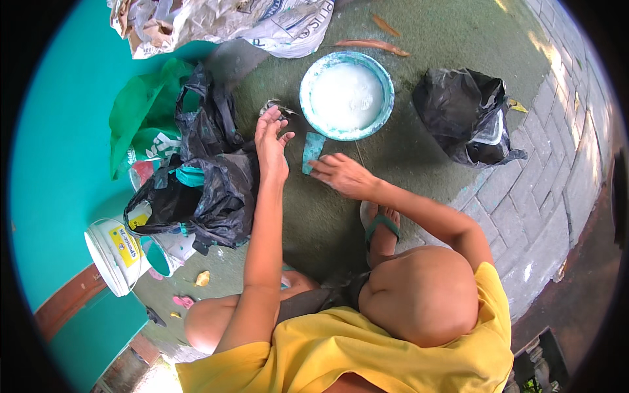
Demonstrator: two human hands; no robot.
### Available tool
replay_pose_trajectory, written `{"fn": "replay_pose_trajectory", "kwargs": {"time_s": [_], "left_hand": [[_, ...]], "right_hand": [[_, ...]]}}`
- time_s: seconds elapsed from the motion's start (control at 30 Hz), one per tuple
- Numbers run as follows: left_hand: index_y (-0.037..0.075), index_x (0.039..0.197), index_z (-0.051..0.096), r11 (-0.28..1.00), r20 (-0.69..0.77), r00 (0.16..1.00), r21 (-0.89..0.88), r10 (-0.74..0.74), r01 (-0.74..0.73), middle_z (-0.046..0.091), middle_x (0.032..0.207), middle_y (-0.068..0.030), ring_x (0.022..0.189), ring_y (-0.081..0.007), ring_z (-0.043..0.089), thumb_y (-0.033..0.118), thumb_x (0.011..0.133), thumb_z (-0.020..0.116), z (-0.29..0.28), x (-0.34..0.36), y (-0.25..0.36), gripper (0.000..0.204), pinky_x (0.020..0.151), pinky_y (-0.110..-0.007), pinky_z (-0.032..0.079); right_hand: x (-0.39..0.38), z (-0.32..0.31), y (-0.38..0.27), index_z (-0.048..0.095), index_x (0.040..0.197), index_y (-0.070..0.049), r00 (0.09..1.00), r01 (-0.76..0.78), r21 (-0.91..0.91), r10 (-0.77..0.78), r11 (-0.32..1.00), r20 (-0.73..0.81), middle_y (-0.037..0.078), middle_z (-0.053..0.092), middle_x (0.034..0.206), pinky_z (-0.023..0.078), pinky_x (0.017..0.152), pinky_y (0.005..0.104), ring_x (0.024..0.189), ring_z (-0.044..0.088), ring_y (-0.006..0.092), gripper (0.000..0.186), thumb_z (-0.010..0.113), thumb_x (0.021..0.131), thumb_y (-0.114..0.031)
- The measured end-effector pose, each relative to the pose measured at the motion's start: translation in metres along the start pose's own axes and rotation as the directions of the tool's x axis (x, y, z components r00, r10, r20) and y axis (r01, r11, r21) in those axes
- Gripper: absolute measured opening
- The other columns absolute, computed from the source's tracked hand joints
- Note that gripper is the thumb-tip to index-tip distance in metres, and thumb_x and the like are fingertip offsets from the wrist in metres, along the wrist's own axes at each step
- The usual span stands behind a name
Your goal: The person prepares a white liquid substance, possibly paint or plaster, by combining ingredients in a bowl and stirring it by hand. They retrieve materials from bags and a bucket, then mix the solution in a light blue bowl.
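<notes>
My left hand [270, 145] is raised over the ground left of the basin, its fingers stretched upward and the thumb apart. Just past its fingertips is a small crumpled grey-and-dark scrap [283, 110]; I cannot tell whether they touch. My right hand [346, 175] is slightly blurred, its fingers bent together at the lower edge of a flat teal rectangular piece [313, 148], which they seem to pinch. Beyond both hands stands a round teal-smeared basin [306, 116] holding a white, milky liquid [346, 95].
Black plastic bags stand at left [226, 196] and right [452, 111]. Beside the teal wall [59, 177] are a green bag [147, 108] and a white bucket [108, 252]. A large white sack [288, 33] lies at the far side; brown dry strips [373, 46] lie near it.
</notes>
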State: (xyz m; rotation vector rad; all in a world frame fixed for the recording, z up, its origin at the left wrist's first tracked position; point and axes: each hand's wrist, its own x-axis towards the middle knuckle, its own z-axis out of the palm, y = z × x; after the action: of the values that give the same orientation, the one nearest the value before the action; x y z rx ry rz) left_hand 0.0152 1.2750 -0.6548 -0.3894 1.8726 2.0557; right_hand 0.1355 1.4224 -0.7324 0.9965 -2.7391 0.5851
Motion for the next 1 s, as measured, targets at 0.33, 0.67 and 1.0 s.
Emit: {"fn": "replay_pose_trajectory", "kwargs": {"time_s": [0.33,0.67,1.0], "left_hand": [[0.005,0.111,0.057,0.984,-0.043,0.983,0.048,0.176,-0.174,0.058,0.112,-0.0035,0.099,-0.0123,0.053,0.010,0.093,0.048,-0.005,-0.024,0.015,0.021,0.075,-0.027,0.046],[0.000,0.124,0.049,0.995,0.089,0.995,0.087,0.033,-0.041,0.055,0.120,-0.0130,0.108,-0.0207,0.055,0.013,0.095,0.047,-0.006,-0.015,-0.002,0.032,0.091,-0.034,0.048],[-0.007,0.137,0.026,0.962,0.225,0.956,-0.150,-0.190,0.227,0.049,0.121,-0.0213,0.111,-0.0269,0.055,0.009,0.095,0.039,0.026,-0.026,-0.058,0.046,0.097,-0.039,0.048]], "right_hand": [[0.067,0.016,0.028,0.067,0.082,-0.017,0.948,0.221,-0.207,-0.159,0.953,0.276,-0.001,0.060,0.092,0.040,0.080,0.0280,0.092,0.052,0.0155,0.010,0.058,0.076,-0.017],[0.022,-0.137,0.053,0.065,0.090,-0.006,0.764,-0.439,0.589,0.626,0.679,-0.153,0.012,0.064,0.073,0.051,0.062,0.0352,0.066,0.066,0.0224,0.015,0.071,0.077,-0.010],[0.015,-0.086,0.160,0.069,0.103,-0.009,0.579,-0.561,0.366,0.668,0.743,-0.468,0.013,0.061,0.070,0.047,0.058,0.0314,0.058,0.056,0.0187,0.023,0.068,0.081,-0.009]]}}
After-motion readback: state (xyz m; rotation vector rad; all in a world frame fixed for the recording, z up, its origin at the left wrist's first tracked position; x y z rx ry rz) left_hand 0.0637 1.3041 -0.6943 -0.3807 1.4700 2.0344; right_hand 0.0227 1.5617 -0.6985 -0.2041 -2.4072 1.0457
